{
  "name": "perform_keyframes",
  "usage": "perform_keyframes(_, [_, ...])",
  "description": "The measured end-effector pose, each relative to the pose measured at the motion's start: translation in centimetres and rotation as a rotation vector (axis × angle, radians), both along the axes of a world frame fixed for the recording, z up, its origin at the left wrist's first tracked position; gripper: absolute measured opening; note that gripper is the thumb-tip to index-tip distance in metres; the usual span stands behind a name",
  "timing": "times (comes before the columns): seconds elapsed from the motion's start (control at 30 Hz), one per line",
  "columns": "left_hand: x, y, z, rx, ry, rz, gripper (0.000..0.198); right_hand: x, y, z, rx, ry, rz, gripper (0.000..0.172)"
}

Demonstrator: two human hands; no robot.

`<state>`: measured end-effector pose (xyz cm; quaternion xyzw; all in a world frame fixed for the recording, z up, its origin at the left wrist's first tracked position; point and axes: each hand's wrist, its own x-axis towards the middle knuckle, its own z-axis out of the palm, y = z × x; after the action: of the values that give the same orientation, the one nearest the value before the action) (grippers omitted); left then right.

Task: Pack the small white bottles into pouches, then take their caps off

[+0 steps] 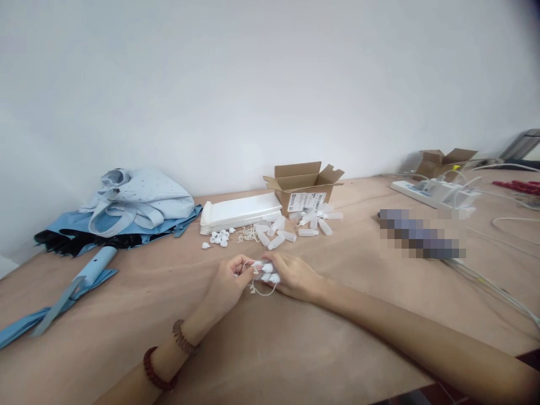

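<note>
left hand (pixel 230 279) and right hand (pixel 293 275) closed on white plastic bottles (pixel 266 272) | long axes sideways | in front of cardboard box (pixel 301 188)

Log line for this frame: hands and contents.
left hand: holds small white plastic bottles | right hand: holds same bottles, white cord looped below | nearby: loose bottles, cardboard box

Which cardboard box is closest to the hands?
The open one with the white label, just behind the little white plastic bottles. The other open box sits far off to the right, behind the power strip.
</note>
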<state>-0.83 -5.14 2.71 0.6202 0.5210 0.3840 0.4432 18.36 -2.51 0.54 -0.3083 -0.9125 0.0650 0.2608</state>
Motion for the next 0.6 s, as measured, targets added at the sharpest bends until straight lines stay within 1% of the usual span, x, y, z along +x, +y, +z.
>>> perform_keyframes(0.23, [-0.03, 0.00, -0.38, -0.018, -0.039, -0.004, 0.031, -0.04, 0.15, -0.10, 0.046, 0.004, 0.012, 0.040])
perform_keyframes(0.47, [0.43, 0.00, -0.56, -0.024, 0.013, 0.064, 0.040, -0.07, 0.04, 0.09, 0.037, 0.006, 0.021, 0.038])
perform_keyframes(0.6, [0.79, 0.35, -0.57, -0.029, -0.007, 0.110, 0.047, -0.19, -0.07, 0.14, 0.058, 0.007, 0.044, 0.039])
